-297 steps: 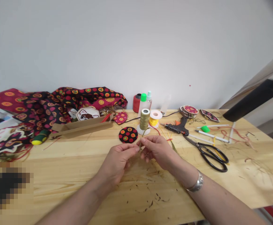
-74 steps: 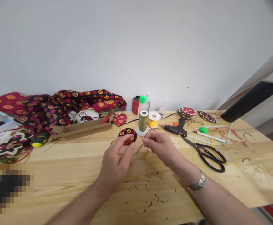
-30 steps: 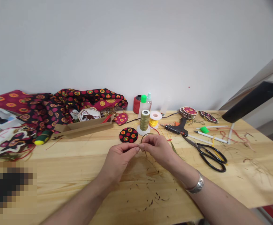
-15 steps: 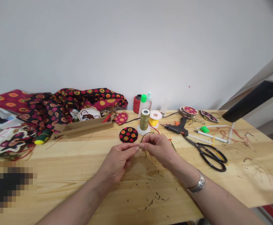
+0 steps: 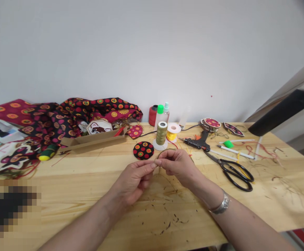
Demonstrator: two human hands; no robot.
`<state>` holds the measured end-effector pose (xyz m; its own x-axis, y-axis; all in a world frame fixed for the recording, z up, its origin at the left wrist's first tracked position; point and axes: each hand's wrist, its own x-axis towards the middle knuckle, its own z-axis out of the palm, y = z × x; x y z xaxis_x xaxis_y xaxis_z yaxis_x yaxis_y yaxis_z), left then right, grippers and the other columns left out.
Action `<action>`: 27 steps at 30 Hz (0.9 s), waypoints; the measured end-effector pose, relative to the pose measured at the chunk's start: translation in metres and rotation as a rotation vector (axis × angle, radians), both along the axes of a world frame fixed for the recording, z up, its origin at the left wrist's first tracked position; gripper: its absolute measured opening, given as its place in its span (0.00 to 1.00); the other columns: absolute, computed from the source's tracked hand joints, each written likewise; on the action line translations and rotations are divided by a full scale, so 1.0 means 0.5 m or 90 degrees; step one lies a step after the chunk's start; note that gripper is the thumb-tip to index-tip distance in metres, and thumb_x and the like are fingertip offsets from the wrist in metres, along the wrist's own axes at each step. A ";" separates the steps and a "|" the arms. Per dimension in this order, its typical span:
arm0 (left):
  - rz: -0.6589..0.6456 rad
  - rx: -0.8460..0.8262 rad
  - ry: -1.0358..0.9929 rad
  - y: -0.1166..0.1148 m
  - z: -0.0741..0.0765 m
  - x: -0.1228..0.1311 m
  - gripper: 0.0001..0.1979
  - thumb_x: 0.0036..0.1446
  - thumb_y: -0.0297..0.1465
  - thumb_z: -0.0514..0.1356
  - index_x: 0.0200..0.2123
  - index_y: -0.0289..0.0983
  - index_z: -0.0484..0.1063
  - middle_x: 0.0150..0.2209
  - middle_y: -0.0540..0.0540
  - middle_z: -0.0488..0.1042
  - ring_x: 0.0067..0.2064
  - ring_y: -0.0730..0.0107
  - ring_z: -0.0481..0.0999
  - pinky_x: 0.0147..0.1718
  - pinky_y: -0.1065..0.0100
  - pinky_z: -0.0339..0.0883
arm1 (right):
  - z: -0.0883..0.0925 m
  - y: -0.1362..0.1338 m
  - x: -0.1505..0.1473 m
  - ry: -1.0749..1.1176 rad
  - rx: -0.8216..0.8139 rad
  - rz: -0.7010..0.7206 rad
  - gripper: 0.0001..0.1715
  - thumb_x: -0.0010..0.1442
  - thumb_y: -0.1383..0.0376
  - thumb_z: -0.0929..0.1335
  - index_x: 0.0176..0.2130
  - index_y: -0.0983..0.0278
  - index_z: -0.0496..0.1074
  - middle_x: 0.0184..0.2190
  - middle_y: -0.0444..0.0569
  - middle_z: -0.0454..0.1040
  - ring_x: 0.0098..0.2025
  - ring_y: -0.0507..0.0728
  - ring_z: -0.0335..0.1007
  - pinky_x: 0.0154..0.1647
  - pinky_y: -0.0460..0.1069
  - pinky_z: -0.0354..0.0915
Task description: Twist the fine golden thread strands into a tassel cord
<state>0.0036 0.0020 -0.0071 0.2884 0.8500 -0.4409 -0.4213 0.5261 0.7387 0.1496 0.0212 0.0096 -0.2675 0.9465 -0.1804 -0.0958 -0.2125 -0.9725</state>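
Note:
Fingertip to fingertip, my left hand [image 5: 137,179] and my right hand [image 5: 179,167] meet above the table. Both are closed in a pinch on a thin olive thread [image 5: 164,151], which loops over the right fingers and trails below. The exact hold at the fingertips is too small to make out. Just beyond stands a cone of olive thread [image 5: 162,134] on a white base. Left of it lies a round patch of black fabric [image 5: 143,150] with red and orange flowers. A spool of yellow cord [image 5: 173,132] stands behind my right hand.
Black-handled scissors [image 5: 236,172] and a glue gun [image 5: 197,141] lie to the right, near white sticks [image 5: 236,152]. A cardboard tray [image 5: 96,142] and patterned fabric [image 5: 49,118] fill the left back. Bottles [image 5: 160,115] stand by the wall. Thread scraps [image 5: 167,226] litter the front.
My hands stay pinched together at nearly the same spot. The left fingers below the pinch have shifted slightly. Nothing else has visibly moved on the table.

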 end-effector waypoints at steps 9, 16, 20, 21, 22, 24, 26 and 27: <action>0.010 0.019 0.026 0.001 0.000 -0.003 0.09 0.40 0.29 0.65 0.27 0.30 0.73 0.15 0.59 0.51 0.17 0.85 0.46 0.15 0.78 0.37 | -0.011 0.000 -0.003 0.003 0.003 -0.011 0.10 0.40 0.62 0.72 0.21 0.66 0.69 0.17 0.40 0.66 0.16 0.44 0.51 0.15 0.42 0.48; 0.005 0.032 0.037 0.002 -0.002 -0.003 0.08 0.41 0.29 0.65 0.26 0.30 0.73 0.15 0.59 0.51 0.17 0.85 0.46 0.15 0.78 0.37 | -0.018 0.002 0.001 -0.009 0.008 0.001 0.10 0.42 0.62 0.72 0.23 0.66 0.69 0.18 0.40 0.66 0.15 0.43 0.50 0.15 0.43 0.47; 0.002 0.039 0.034 0.001 -0.002 -0.002 0.09 0.40 0.30 0.65 0.26 0.31 0.73 0.14 0.59 0.50 0.17 0.85 0.45 0.15 0.77 0.37 | -0.012 0.001 0.001 0.027 -0.024 0.013 0.12 0.42 0.61 0.72 0.22 0.66 0.68 0.14 0.37 0.61 0.14 0.43 0.47 0.14 0.42 0.44; 0.005 0.040 0.033 0.000 -0.002 -0.001 0.09 0.39 0.30 0.66 0.25 0.31 0.73 0.14 0.59 0.50 0.17 0.85 0.45 0.14 0.77 0.37 | -0.010 0.001 0.001 0.043 -0.035 0.017 0.13 0.41 0.61 0.72 0.22 0.66 0.67 0.14 0.37 0.60 0.14 0.43 0.47 0.14 0.42 0.44; 0.007 0.042 0.033 0.000 -0.001 -0.001 0.09 0.39 0.30 0.66 0.25 0.31 0.73 0.14 0.59 0.51 0.17 0.85 0.45 0.14 0.77 0.37 | -0.008 0.001 0.001 0.057 -0.044 0.024 0.14 0.41 0.61 0.73 0.22 0.67 0.66 0.13 0.36 0.59 0.14 0.43 0.47 0.14 0.42 0.43; 0.009 0.051 0.036 0.000 0.000 0.000 0.08 0.39 0.30 0.66 0.24 0.31 0.72 0.14 0.59 0.51 0.17 0.85 0.46 0.15 0.77 0.38 | -0.005 0.000 0.002 0.080 -0.059 0.036 0.15 0.40 0.61 0.73 0.21 0.67 0.65 0.13 0.36 0.58 0.14 0.43 0.46 0.14 0.42 0.42; 0.008 0.062 0.049 0.000 0.001 0.000 0.08 0.39 0.30 0.65 0.23 0.31 0.72 0.14 0.58 0.52 0.17 0.85 0.46 0.15 0.77 0.39 | -0.004 -0.001 0.002 0.093 -0.066 0.043 0.15 0.40 0.61 0.73 0.21 0.67 0.65 0.13 0.35 0.57 0.14 0.43 0.45 0.15 0.42 0.42; 0.011 0.067 0.061 0.000 0.002 -0.001 0.08 0.40 0.30 0.65 0.24 0.31 0.73 0.14 0.58 0.52 0.17 0.85 0.46 0.15 0.77 0.39 | -0.004 -0.001 0.001 0.095 -0.067 0.043 0.14 0.40 0.61 0.73 0.22 0.66 0.66 0.13 0.35 0.57 0.14 0.43 0.45 0.15 0.42 0.42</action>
